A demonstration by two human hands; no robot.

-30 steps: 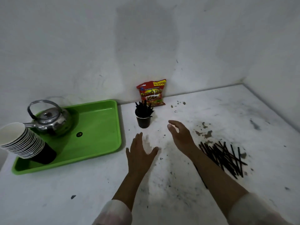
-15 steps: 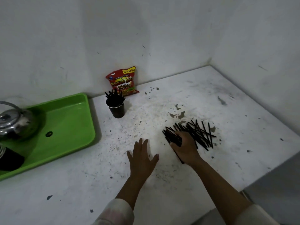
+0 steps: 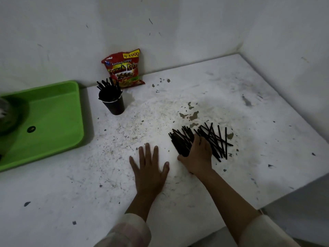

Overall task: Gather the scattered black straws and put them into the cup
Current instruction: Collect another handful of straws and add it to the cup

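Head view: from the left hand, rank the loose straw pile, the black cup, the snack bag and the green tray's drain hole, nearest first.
1. Loose straw pile, just right of the left hand, under the right hand.
2. Black cup, ahead and left.
3. Snack bag, against the back wall, and green tray's drain hole, far left: too close to call.

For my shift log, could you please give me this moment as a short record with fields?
Cup: black paper cup, upright by the red snack bag, already holding straws
Loose straws: black plastic straws, piled on the white table
Right hand: on the pile, grip closing around some straws
Left hand: flat, empty
Tray: green plastic tray, far left
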